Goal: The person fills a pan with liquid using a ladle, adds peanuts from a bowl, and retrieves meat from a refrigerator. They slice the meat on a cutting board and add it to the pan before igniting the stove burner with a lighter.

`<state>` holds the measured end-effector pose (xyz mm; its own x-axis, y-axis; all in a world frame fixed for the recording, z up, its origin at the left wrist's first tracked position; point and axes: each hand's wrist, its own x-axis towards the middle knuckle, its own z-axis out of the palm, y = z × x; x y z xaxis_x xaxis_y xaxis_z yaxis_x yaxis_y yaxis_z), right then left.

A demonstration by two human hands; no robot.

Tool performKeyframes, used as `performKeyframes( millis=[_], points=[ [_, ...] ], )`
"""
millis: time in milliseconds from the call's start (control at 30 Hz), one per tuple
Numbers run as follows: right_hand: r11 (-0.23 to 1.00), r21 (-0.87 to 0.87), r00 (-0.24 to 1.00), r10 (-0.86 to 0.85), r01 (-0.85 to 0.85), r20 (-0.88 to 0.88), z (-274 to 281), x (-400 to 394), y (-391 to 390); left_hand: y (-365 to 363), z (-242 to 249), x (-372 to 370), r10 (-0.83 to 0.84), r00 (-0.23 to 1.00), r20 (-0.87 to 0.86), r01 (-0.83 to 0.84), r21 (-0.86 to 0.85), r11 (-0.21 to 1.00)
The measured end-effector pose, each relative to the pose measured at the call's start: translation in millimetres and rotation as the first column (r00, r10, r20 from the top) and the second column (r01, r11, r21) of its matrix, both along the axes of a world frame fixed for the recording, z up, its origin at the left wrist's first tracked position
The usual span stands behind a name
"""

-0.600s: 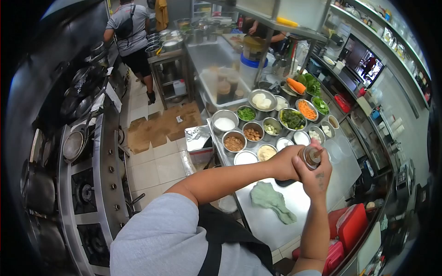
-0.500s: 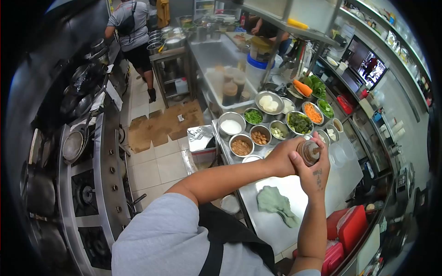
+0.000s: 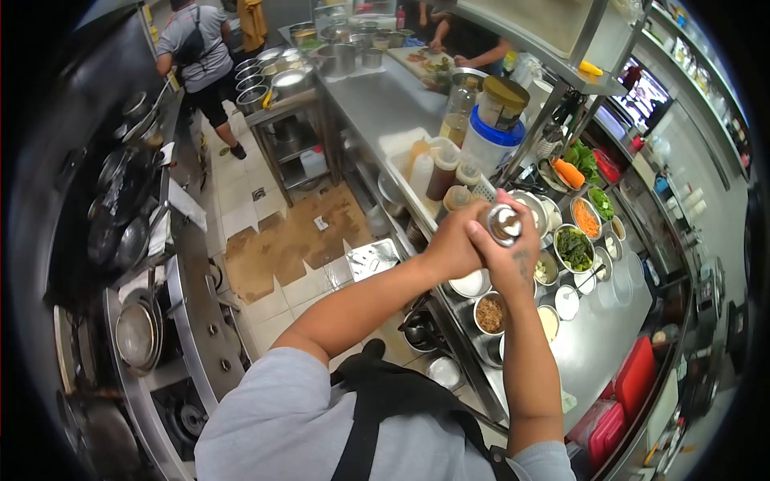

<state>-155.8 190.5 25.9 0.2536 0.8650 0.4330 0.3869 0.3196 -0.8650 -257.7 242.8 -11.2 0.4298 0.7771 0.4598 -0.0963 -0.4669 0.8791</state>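
Both hands are closed round a small round bottle (image 3: 504,225), seen end-on, with white and brown inside its rim. My left hand (image 3: 455,245) wraps it from the left, and my right hand (image 3: 511,260), with a tattoo near the wrist, from the right. They are above the counter edge, just beside a white tray (image 3: 399,163) of sauce bottles. Bowls lie beyond and below: dark leafy greens (image 3: 575,248), shredded carrot (image 3: 587,218), brown crumbly food (image 3: 488,313). The hands partly hide some bowls.
A stove (image 3: 188,417) runs along the left. One person (image 3: 196,52) stands at the back left; another person's arms (image 3: 473,58) are over a cutting board (image 3: 421,66). Red containers (image 3: 634,375) are at the lower right. Cardboard (image 3: 293,240) covers some floor tiles.
The view has shifted, with more of the sauce tray and back counter showing. Both hands, still round the bottle, have moved up and left in view. The green cloth is mostly out of sight.
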Motion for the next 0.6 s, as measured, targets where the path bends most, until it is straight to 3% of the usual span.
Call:
performKeyframes(
  millis=[33, 67, 133, 233, 367, 400, 467, 567, 600],
  points=[
    [1.000, -0.020, 0.997, 0.016, -0.014, 0.070, 1.6, -4.0, 12.9, 12.7, 1.5, -9.5, 0.032, 0.999, 0.030, -0.032, 0.017, 0.999],
    [1.000, -0.019, 0.997, -0.001, 0.003, 0.075, 5.5, -3.8, 26.0, 26.1, 2.3, -20.7, -0.054, 0.998, 0.016, 0.054, -0.013, 0.998],
    [0.928, -0.062, 0.929, 0.369, -0.367, 0.030, 14.6, 0.5, 51.9, 52.1, 8.1, -43.1, -0.303, 0.952, 0.050, 0.307, -0.085, 0.948],
    [0.934, -0.089, 0.933, 0.353, -0.347, 0.073, 19.7, -11.2, 83.0, 78.7, 15.7, -55.5, -0.285, 0.958, 0.024, 0.286, -0.072, 0.955],
    [0.999, 0.026, 0.976, 0.036, -0.043, 0.212, 22.2, -39.2, 108.5, 103.8, 19.6, -61.1, -0.065, 0.996, -0.055, 0.065, 0.008, 0.998],
    [0.996, 0.085, 0.969, -0.055, 0.036, 0.240, 21.2, -45.6, 114.5, 109.8, 17.7, -58.8, -0.077, 0.996, -0.053, 0.077, 0.002, 0.997],
    [0.995, 0.045, 0.975, -0.098, 0.091, 0.199, 22.0, -56.2, 122.7, 125.5, 11.2, -52.5, 0.041, 0.996, 0.083, -0.052, 0.127, 0.991],
    [0.983, 0.039, 0.970, -0.181, 0.177, 0.164, 9.3, -58.2, 142.6, 144.0, -0.9, -49.2, 0.017, 0.996, 0.091, -0.019, 0.030, 0.999],
    [0.985, -0.041, 0.971, -0.156, 0.166, 0.183, 7.0, -56.1, 149.9, 151.1, -7.7, -44.3, 0.046, 0.993, 0.109, -0.046, -0.001, 0.999]
  ],
)
